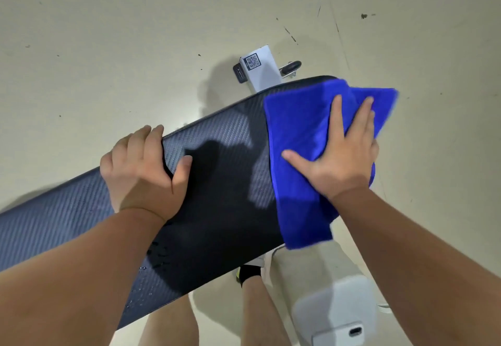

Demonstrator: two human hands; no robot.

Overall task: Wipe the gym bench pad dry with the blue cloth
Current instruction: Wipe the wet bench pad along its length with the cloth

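Note:
The gym bench pad (222, 183), dark with a carbon-weave texture, runs diagonally from lower left to upper right. A blue cloth (298, 134) lies spread over its right end and hangs past the near edge. My right hand (341, 156) presses flat on the cloth, fingers spread. My left hand (143, 167) grips the pad's far edge near the middle, thumb on top and fingers curled over the edge. Water droplets (157, 256) sit on the pad near its front edge, under my left forearm.
The white bench frame with a QR label (257, 66) and a small black wheel (291, 67) stick out beyond the pad's far end. My legs and a shoe (249, 272) stand below the pad. A white device (336, 316) sits at lower right on the beige floor.

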